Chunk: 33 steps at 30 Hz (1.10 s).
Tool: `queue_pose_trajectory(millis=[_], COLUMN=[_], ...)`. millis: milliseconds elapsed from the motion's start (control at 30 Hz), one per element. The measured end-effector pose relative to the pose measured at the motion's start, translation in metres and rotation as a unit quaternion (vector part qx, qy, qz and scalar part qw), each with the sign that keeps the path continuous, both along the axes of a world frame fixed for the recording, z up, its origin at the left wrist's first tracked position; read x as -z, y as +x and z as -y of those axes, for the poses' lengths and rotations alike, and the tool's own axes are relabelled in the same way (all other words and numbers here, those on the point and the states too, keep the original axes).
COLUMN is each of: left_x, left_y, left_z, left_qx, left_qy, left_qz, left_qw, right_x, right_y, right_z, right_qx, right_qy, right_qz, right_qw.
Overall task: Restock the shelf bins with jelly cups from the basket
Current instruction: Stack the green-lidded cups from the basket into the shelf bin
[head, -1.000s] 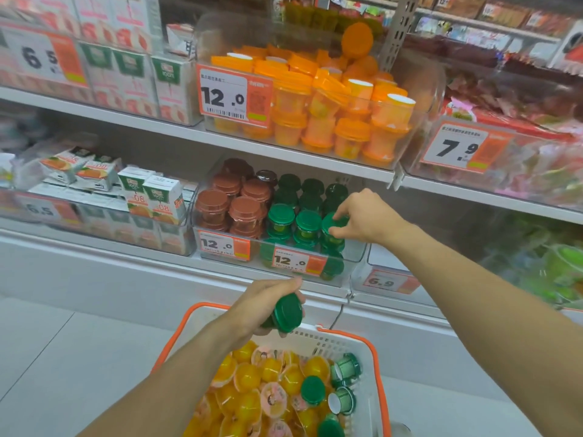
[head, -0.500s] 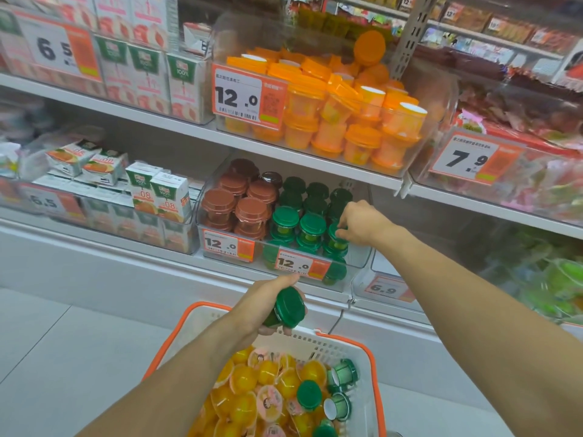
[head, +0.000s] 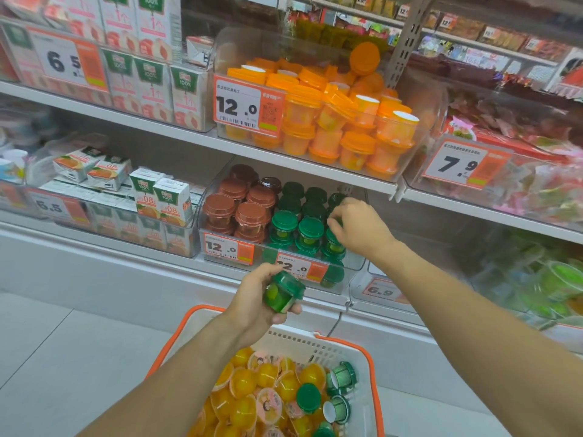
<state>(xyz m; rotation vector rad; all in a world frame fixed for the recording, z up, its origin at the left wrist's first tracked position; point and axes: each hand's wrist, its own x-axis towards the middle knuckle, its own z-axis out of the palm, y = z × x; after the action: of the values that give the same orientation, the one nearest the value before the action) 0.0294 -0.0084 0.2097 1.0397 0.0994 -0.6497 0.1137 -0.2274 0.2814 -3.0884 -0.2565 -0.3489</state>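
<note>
Basket (head: 375, 367) of white plastic with an orange rim is seen nearest, filled with yellow jelly cups (head: 243, 384) and a few green-lidded ones (head: 308, 397). Just above its far rim, a green jelly cup (head: 283, 291) is held tilted in the left hand (head: 255, 305), the grip closed around its body with thumb and fingers. Beyond it, a clear shelf bin (head: 355, 263) carries two tags reading "12.0" (head: 228, 247); brown-lidded cups (head: 250, 212) are stacked on its left, green-lidded cups (head: 310, 228) on its right. The right hand (head: 359, 230) is reached into that bin, its fingers curled onto a green cup (head: 332, 244) in the front row. Juice cartons (head: 172, 201) marked "100%" are shelved to the left over a "6.5" tag. On the shelf above, orange-lidded cups (head: 347, 121) are priced "12.0", and a "7.9" tag (head: 460, 164) is seen to the right.
</note>
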Motion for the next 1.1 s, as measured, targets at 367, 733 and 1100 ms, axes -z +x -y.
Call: queue_pose_trajectory(millis=[367, 733, 1100], left_x=[-0.008, -0.013, -0.001], left_y=[-0.004, 0.003, 0.006], left_z=[0.001, 0.001, -0.011], left_qx=[-0.058, -0.126, -0.05], left_qy=[-0.003, -0.023, 0.171], left_qz=[0.07, 0.062, -0.031], left_qw=[0.996, 0.99, 0.983], right_x=[-0.024, -0.045, -0.022], right_y=[-0.055, -0.032, 0.024], right_z=[-0.039, -0.046, -0.07], right_qx=[-0.116, -0.126, -0.084], right_qy=[0.336, 0.305, 0.126], right_qz=[-0.345, -0.264, -0.177], right_qw=[0.869, 0.906, 0.972])
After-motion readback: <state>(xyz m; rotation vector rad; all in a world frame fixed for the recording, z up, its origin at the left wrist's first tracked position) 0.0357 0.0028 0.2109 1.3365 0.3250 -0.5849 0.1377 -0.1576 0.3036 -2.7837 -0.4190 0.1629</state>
